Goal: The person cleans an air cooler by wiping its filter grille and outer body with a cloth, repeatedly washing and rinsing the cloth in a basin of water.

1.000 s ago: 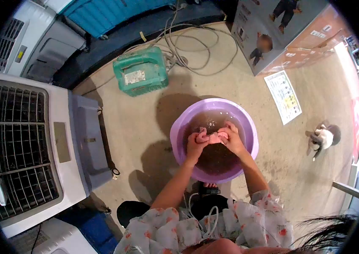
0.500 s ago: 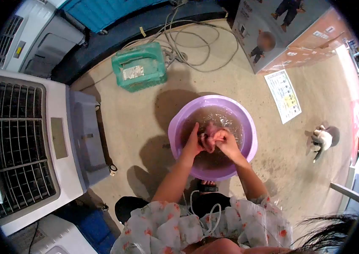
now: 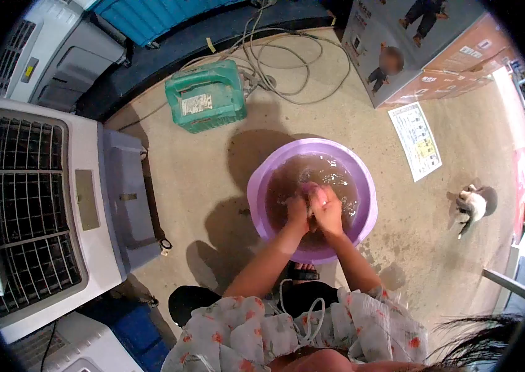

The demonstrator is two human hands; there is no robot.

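The left hand and right hand are clasped around a cloth within the basin, near its middle. Likely soft, limp and slippery, heavier if soaked, it seems best held by its bunched folds.

Beige floor — purple basin, green jug, looped cord, printed sheet, cardboard box, grey-and-white animal

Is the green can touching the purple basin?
No, bare floor shows between the can and the basin.
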